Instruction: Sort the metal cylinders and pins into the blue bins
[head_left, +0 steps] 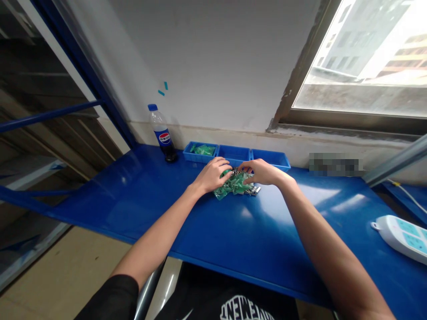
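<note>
A heap of small green plastic packets (pixel 236 183) lies on the blue table in front of me, mixed with shiny metal pieces (pixel 255 191) whose exact kind I cannot make out. On the heap's left side rests my left hand (pixel 212 174), its fingers spread and curved over the packets. From the right, my right hand (pixel 262 172) reaches into the pile with thumb and fingers apart. Some fingertips are partly hidden among the packets and metal pieces. Just behind the hands, a blue bin (pixel 190 156) holds more green packets.
Beside that bin stand a middle blue bin (pixel 233 153) and a right blue bin (pixel 278 160), along the wall. A cola bottle (pixel 163 135) stands at the back left of the blue table (pixel 133 195). A white power strip (pixel 398 238) lies at the right.
</note>
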`<state>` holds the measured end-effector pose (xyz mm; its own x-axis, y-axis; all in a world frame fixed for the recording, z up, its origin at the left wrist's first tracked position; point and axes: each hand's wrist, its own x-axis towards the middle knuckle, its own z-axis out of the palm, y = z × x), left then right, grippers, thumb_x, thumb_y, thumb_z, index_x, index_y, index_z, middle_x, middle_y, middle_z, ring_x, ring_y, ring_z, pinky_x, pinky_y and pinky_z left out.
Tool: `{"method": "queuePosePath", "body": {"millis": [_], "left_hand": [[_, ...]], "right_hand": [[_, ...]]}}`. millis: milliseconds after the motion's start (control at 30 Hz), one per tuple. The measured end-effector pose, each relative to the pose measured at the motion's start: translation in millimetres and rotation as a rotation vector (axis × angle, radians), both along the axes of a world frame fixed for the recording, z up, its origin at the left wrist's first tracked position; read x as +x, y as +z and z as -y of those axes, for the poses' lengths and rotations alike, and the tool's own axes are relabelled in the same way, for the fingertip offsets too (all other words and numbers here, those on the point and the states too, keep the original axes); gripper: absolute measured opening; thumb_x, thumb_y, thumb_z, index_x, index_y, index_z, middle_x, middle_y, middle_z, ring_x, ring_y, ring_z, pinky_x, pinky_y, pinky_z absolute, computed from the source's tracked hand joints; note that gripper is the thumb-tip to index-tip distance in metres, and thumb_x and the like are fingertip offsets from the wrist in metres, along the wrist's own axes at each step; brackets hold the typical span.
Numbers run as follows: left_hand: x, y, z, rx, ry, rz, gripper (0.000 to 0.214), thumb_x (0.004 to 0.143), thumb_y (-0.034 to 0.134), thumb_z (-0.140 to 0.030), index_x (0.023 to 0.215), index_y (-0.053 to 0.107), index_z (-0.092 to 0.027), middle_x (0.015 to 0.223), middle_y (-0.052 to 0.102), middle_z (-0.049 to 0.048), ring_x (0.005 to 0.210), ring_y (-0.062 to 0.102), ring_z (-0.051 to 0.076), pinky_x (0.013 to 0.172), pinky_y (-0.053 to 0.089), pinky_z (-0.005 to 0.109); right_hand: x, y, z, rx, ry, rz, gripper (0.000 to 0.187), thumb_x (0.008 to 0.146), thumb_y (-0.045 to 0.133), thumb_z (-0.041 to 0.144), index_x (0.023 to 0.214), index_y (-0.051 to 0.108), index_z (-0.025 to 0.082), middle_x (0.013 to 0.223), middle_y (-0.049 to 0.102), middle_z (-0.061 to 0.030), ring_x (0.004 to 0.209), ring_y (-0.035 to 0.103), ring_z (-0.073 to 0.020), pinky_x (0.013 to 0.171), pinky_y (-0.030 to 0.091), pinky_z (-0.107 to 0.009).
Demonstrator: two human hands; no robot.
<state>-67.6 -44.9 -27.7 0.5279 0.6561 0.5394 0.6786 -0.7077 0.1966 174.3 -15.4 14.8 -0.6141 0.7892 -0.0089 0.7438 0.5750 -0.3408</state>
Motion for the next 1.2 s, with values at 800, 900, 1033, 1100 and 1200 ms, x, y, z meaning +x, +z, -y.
{"method": "queuePosePath", "body": {"millis": [800, 900, 1033, 1100, 1200], "left_hand": [[12.7, 7.7, 7.2, -0.516, -0.105, 0.684, 0.031, 0.092, 0.07, -0.045, 0.089, 0.078, -0.016, 0.083, 0.079, 0.0061, 0.072, 0.072, 0.019, 0.067, 0.056, 0.029], [7.9, 8.9, 4.6, -0.567, -0.071, 0.757, 0.031, 0.088, 0.075, -0.046, 0.087, 0.079, -0.015, 0.077, 0.078, 0.0057, 0.064, 0.07, 0.018, 0.06, 0.055, 0.027], [-4.2, 6.5, -4.7, -0.479, 0.119, 0.813, 0.028, 0.087, 0.076, -0.043, 0.087, 0.081, -0.015, 0.062, 0.073, 0.0038, 0.052, 0.066, 0.017, 0.052, 0.052, 0.026], [-11.1, 4.9, -10.3, -0.388, 0.219, 0.865, 0.029, 0.088, 0.075, -0.043, 0.088, 0.082, -0.015, 0.061, 0.073, 0.0039, 0.051, 0.067, 0.017, 0.053, 0.055, 0.027], [-21.5, 2.6, -19.0, -0.235, 0.318, 0.978, 0.028, 0.09, 0.074, -0.041, 0.096, 0.081, -0.015, 0.078, 0.079, 0.0074, 0.064, 0.075, 0.021, 0.066, 0.064, 0.032]], "right_hand": [[-11.2, 25.4, 16.6, -0.171, -0.017, -0.841, 0.037, 0.078, 0.08, 0.034, 0.111, 0.075, 0.018, 0.092, 0.073, -0.0051, 0.081, 0.07, -0.0186, 0.082, 0.058, -0.037], [-12.7, 21.1, 14.8, -0.147, -0.107, -0.827, 0.049, 0.077, 0.082, 0.039, 0.12, 0.071, 0.018, 0.094, 0.075, -0.0059, 0.077, 0.07, -0.0194, 0.074, 0.057, -0.035], [-11.1, 16.9, 11.9, -0.083, -0.228, -0.628, 0.043, 0.083, 0.076, 0.047, 0.114, 0.071, 0.019, 0.091, 0.077, -0.0075, 0.075, 0.072, -0.021, 0.067, 0.054, -0.033], [-10.6, 15.9, 11.8, -0.093, -0.213, -0.458, 0.037, 0.085, 0.075, 0.05, 0.106, 0.072, 0.019, 0.087, 0.077, -0.0068, 0.075, 0.072, -0.0217, 0.066, 0.052, -0.032], [-12.1, 14.0, 13.8, -0.106, -0.105, -0.193, 0.041, 0.079, 0.082, 0.051, 0.104, 0.075, 0.02, 0.087, 0.077, -0.0053, 0.076, 0.071, -0.0222, 0.066, 0.049, -0.032]]}}
